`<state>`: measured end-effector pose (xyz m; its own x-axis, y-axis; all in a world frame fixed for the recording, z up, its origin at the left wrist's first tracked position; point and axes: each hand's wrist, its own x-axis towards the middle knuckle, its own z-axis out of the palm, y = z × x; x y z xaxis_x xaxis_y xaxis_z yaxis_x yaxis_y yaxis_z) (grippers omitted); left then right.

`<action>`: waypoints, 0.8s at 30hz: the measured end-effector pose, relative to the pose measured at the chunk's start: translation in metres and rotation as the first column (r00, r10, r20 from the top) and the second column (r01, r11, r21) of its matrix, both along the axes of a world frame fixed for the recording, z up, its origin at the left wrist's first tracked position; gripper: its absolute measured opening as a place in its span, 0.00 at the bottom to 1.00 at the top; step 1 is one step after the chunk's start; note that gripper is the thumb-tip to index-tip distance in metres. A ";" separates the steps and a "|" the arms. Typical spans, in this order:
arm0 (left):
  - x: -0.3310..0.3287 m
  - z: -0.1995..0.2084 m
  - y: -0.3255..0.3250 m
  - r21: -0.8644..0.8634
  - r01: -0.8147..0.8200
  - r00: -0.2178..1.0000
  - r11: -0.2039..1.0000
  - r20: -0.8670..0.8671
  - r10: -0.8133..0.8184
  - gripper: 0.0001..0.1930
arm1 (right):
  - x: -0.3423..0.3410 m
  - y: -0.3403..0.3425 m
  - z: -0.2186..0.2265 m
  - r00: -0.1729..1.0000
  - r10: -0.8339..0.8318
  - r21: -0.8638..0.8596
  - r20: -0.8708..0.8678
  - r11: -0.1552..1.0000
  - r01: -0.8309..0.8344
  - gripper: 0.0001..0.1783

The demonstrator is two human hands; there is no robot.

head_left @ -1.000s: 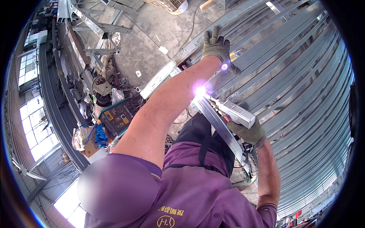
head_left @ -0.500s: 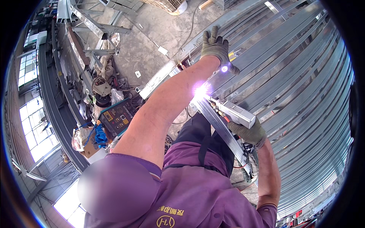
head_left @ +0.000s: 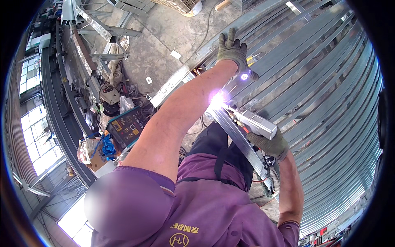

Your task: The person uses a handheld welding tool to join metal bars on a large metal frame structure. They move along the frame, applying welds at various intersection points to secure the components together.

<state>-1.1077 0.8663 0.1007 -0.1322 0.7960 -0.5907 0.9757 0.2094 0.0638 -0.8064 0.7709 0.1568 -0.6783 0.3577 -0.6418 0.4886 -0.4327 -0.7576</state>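
Along the left edge of the slatted metal frame (head_left: 288,58), hardly anything changes over the last second: a white-violet arc (head_left: 217,100) keeps burning in one spot, so welding seems to be continuing there. The right hand (head_left: 270,144), in a coarse olive glove, clamps its fingers on a boxy, smooth silver torch (head_left: 258,122) beside the frame's slats. Farther up that edge, the left hand (head_left: 232,53) spreads its fingers apart; I cannot tell whether it presses. A straight, shiny grey bar (head_left: 242,142) slants left of the frame.

Head view, one: fisheye, upright, left of a worn pair. We look steeply down from above; purple shirt (head_left: 218,206) close below us, left hand (head_left: 231,54) and right hand (head_left: 269,145) beyond, concrete floor (head_left: 162,35) farther; steel bars (head_left: 317,111) bow toward our rim.
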 end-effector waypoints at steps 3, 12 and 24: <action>0.000 0.000 0.000 0.002 0.004 1.000 1.000 -0.002 -0.004 0.75 | 0.000 0.001 0.002 0.999 0.022 0.009 0.034 1.000 -0.022 0.26; 0.000 0.003 -0.001 0.001 0.013 1.000 1.000 -0.017 -0.013 0.74 | 0.000 0.004 0.009 0.995 0.039 -0.011 0.090 0.999 -0.038 0.26; 0.001 0.003 -0.001 0.012 0.018 1.000 1.000 -0.024 -0.017 0.72 | 0.004 0.004 0.009 0.991 0.067 0.023 0.116 0.997 -0.070 0.25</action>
